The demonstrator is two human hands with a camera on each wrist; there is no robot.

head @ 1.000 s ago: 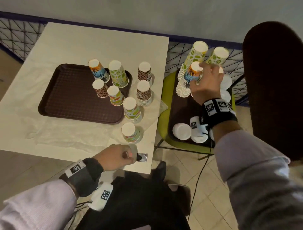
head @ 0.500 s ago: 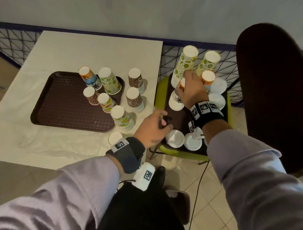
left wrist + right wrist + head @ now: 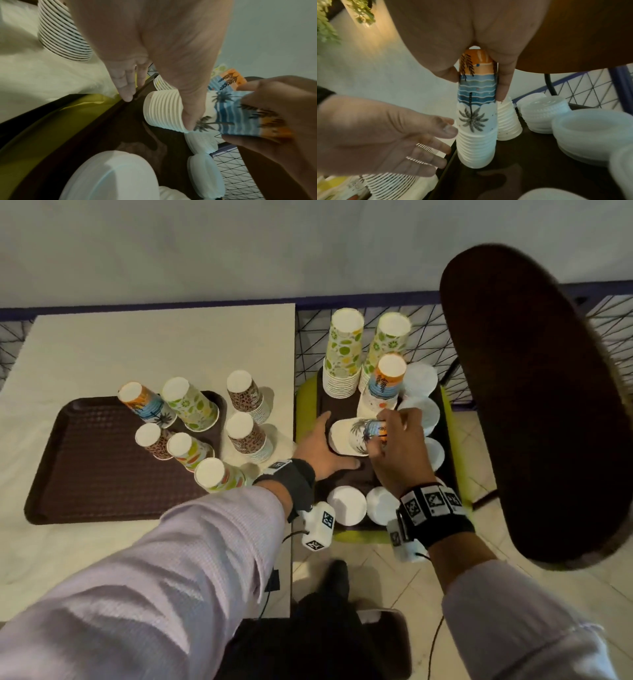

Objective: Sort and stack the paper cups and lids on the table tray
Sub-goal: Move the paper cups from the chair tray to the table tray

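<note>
Two hands meet at a palm-print cup stack point(image 3: 358, 436) tilted over the chair's brown tray point(image 3: 346, 477): right hand point(image 3: 399, 453) grips its base end, left hand point(image 3: 325, 453) spread, thumb touching its rims.

Held palm-print cup stack point(image 3: 359, 436): orange base, blue wave bands, dark palm trees on white, white rims. Beyond it, a matching orange-and-blue stack point(image 3: 383, 385). Two tall stacks point(image 3: 344, 350) behind that: white with green and yellow fruit print. Lids point(image 3: 346, 505) beside the held stack: plain white. Table tray point(image 3: 85, 467): dark brown, textured. Beside the tray, two stacks point(image 3: 248, 395): brown leopard print.
</note>
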